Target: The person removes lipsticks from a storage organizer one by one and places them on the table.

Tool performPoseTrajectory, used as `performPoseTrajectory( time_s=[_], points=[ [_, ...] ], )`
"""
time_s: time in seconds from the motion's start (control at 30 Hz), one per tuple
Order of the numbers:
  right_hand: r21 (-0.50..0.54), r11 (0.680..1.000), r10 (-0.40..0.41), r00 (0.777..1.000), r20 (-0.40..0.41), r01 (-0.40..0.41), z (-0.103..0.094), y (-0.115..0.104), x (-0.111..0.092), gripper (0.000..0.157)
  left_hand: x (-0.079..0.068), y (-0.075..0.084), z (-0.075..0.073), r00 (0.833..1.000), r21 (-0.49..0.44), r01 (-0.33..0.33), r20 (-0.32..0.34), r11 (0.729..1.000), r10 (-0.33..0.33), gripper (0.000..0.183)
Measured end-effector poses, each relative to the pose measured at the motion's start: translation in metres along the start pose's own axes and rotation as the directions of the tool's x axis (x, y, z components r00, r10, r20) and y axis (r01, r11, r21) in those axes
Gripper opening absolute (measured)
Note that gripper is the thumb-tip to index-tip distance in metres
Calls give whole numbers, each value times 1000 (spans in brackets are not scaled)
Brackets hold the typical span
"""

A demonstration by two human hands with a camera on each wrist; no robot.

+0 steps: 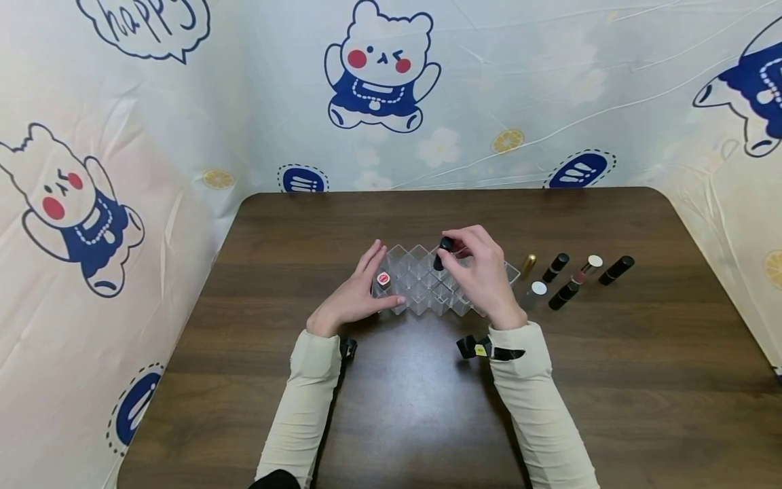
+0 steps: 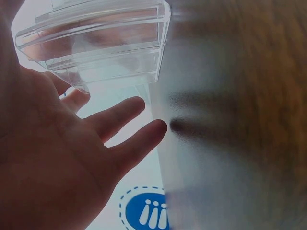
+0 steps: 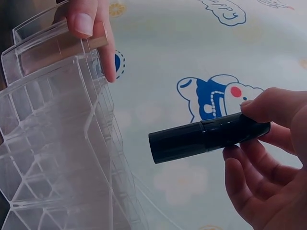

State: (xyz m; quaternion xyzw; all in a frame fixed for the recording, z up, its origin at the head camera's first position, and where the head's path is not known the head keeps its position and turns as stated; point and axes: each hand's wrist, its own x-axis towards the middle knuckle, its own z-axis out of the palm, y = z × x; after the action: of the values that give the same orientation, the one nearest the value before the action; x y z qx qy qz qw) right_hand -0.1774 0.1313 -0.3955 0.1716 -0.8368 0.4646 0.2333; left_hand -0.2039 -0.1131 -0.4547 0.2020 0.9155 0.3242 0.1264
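Note:
My right hand [image 1: 482,272] pinches a black lipstick tube [image 3: 208,138] between thumb and fingers, above the back of a clear lipstick organizer [image 1: 418,288]. In the right wrist view the tube lies nearly level, its free end pointing toward the organizer [image 3: 57,110]. My left hand [image 1: 351,295] rests at the organizer's left end, fingers extended along that side and thumb across the front. The left wrist view shows two straight fingers [image 2: 139,139] apart from the plastic. A lipstick with a red-and-white end [image 1: 383,279] stands in the organizer's left end.
Right of the organizer stand a gold tube [image 1: 528,263], a black tube [image 1: 556,267], a white-topped tube [image 1: 537,288], a pinkish white-topped tube [image 1: 589,266] and more black tubes [image 1: 617,269]. Brown tabletop [image 1: 415,407] lies around them, with a printed cloth [image 1: 489,81] behind.

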Motion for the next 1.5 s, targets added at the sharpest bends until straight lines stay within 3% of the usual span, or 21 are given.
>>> performPoseTrajectory(
  time_s=[0.73, 1.07, 1.5],
  points=[
    [-18, 1000, 16, 1000, 7, -16, -17, 4, -6, 25, -2, -1, 0, 1000, 3, -6, -8, 1000, 6, 100],
    [-26, 1000, 4, 999, -40, -5, -27, 11, -7, 26, -1, -1, 0, 1000, -2, -1, 0, 1000, 1, 100],
    [-54, 998, 21, 999, -37, -23, -34, 19, -12, 26, 1, -2, 1, 1000, -1, -3, -2, 1000, 3, 100]
  ],
)
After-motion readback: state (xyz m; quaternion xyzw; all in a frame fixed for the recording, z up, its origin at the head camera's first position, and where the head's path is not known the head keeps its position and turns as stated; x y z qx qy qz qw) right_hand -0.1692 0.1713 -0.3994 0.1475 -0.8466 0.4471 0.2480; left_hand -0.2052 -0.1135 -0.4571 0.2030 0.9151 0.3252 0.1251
